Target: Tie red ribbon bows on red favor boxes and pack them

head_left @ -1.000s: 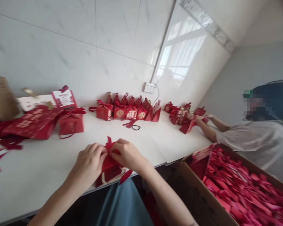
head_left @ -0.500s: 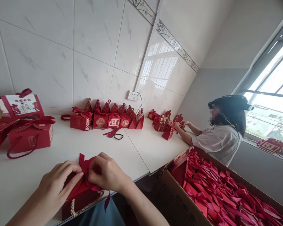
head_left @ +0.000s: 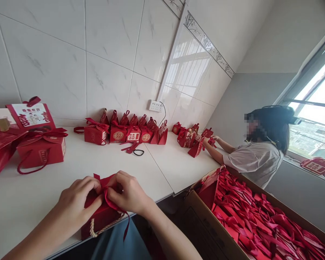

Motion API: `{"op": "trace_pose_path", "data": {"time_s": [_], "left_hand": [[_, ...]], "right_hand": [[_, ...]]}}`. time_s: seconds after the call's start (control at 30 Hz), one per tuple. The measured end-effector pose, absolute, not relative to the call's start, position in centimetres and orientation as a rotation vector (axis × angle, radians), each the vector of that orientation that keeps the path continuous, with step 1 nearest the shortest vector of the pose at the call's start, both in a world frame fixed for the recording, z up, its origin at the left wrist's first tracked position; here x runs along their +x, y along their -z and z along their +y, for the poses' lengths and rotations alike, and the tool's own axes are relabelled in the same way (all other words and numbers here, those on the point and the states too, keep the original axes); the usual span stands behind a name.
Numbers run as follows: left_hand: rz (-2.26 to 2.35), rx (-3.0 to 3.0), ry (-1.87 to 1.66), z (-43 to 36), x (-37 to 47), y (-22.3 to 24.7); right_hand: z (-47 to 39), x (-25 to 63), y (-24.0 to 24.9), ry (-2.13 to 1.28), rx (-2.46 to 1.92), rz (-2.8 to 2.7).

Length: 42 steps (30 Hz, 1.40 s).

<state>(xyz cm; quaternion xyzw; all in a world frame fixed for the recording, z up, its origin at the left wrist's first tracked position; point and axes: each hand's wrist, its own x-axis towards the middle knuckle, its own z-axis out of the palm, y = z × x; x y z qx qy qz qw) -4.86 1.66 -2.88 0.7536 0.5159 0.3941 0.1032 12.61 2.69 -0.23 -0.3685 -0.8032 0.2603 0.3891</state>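
Note:
A red gift box (head_left: 97, 220) with a twisted cream cord handle sits at the table's front edge, right below my hands. Across its top runs a red ribbon (head_left: 108, 196), gathered in a loop or knot that my fingers partly cover. My left hand (head_left: 82, 196) pinches the ribbon from the left, thumb and fingertips together. From the right, my right hand (head_left: 128, 191) is closed on the same ribbon, fingers curled. One ribbon tail hangs over the front of the box.
Red gift boxes (head_left: 117, 135) line the wall, and larger ones (head_left: 42, 151) stand at left. A black loop (head_left: 138, 152) lies mid-table. At right, a cardboard carton (head_left: 203, 213) holds many red ribboned pieces. Beyond it a co-worker (head_left: 254, 159) handles red boxes at the far end.
The view has shifted slightly, so the hands and box appear a little farther right. Both hands stay on the ribbon, with the right one drawing a loop closer over the box.

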Motion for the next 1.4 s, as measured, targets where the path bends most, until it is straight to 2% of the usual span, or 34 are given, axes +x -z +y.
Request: {"op": "trace_pose_path", "data": {"time_s": [0.43, 0.87, 1.13, 1.4], "left_hand": [[1.809, 1.811, -1.209, 0.0, -3.2, -0.6], [1.291, 1.042, -1.650, 1.0, -3.4, 1.8], [1.306, 1.203, -1.560, 0.6, -3.7, 1.8], [1.165, 1.060, -1.710, 0.8, -3.0, 1.5]], "right_hand": [[2.2, 13.4, 0.9, -0.808, -0.798, -1.972], [2.4, 13.3, 0.9, -0.817, -0.807, -1.991], [2.3, 13.3, 1.1, -0.823, -0.810, -1.996], [2.1, 13.3, 1.4, -0.871, -0.798, -1.985]]}}
